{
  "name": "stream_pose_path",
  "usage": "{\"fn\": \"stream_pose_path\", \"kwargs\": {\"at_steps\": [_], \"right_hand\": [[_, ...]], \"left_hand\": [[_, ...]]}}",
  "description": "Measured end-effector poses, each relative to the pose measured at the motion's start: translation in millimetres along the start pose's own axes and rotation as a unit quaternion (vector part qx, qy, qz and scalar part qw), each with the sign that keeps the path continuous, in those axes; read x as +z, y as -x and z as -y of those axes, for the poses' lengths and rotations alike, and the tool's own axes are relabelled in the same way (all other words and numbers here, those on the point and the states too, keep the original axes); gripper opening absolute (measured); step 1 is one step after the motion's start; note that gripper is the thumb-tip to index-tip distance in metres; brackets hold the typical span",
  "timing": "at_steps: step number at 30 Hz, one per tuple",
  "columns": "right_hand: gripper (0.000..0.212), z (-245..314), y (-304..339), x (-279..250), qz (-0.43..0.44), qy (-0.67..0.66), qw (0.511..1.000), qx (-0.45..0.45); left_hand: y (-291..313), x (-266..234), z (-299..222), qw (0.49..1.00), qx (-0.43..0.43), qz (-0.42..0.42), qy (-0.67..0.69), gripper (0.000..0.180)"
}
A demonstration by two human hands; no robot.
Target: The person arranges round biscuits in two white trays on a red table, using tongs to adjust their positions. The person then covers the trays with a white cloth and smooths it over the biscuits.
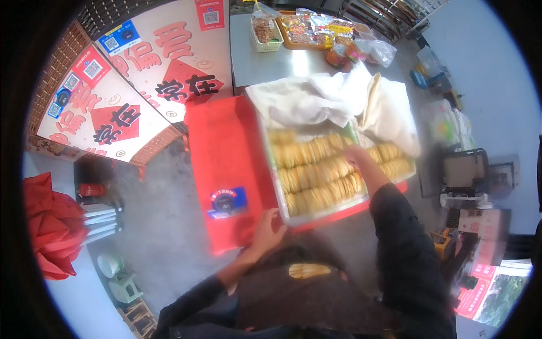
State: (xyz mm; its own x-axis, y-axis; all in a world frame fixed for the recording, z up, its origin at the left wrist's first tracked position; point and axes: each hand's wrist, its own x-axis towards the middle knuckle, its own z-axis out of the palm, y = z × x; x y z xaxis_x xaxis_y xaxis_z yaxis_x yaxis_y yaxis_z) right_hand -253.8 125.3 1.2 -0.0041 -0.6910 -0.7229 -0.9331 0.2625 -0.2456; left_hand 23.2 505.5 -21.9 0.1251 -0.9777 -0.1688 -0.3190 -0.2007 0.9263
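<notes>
A shallow tray (284, 199) holds several rows of round, flat golden cakes (322, 172) standing on edge. My right hand (353, 156) reaches over the middle of the tray and touches or nearly touches the cakes. Its fingers are blurred, so their grip is hidden from me. By the tray's near left corner, my left hand (269, 230) hovers with fingers loosely curved and thumb apart, nothing visible in it. A white cloth (316, 99) is bunched over the tray's far part, with another cloth fold (389, 107) on the right.
The tray rests on a red-covered table (228, 152) with a blue card (228, 201). Behind is a grey table (257, 70) bearing a basket (265, 42) and a tray of packages (316, 31). Printed boards (175, 51) stand at left; a chair (466, 169) at right.
</notes>
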Motion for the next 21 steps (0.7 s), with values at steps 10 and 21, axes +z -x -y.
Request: {"fn": "stream_pose_path", "kwargs": {"at_steps": [10, 21], "right_hand": [[0.038, -19.5, -3.6, 4.0, -0.062, 0.073, 0.995, -0.011], [0.019, -96.3, -8.9, -90.8, 0.242, -0.301, 0.921, 0.057]], "left_hand": [[5.2, -0.4, 14.8, 0.999, -0.014, -0.010, 0.039, 0.066], [12.3, 11.8, 8.0, 0.995, -0.066, -0.020, -0.069, 0.070]]}}
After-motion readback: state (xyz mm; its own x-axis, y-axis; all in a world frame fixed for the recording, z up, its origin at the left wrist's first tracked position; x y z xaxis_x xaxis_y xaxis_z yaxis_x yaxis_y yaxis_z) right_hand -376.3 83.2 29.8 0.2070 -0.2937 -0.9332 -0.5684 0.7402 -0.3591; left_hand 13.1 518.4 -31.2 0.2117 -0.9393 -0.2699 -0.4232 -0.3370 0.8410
